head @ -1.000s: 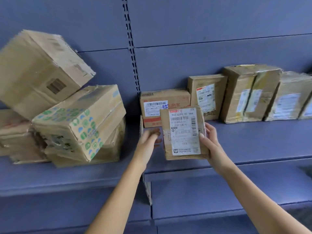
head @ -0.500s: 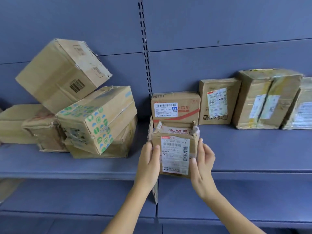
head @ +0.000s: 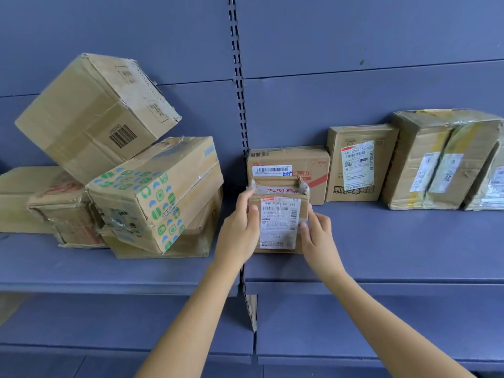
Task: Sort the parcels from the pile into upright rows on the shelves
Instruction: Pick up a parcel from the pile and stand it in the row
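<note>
- While both hands clasp it, the small brown cardboard parcel with a white shipping label stands upright near the front of the blue metal shelf, label facing the camera.
- The left hand grips the parcel's left edge with curled fingers, and the right hand holds the right edge the same way.
- Its base seems to rest on the shelf (whether the weight is fully set down, I cannot tell).
- It sits just in front of the flat red-printed cardboard box, the left end of an upright row that runs right through a tan labelled box and a large tape-wrapped carton.
- Well to the left lies the pile: a plain tilted brown carton leans on a green-patterned carton, with flatter boxes beneath.
- Step in hand, as I judge it: setting this parcel into place with the row.
- The next move likely calls for squaring it against the box behind, letting go gently so it does not tip, then reaching back to the pile.
</note>
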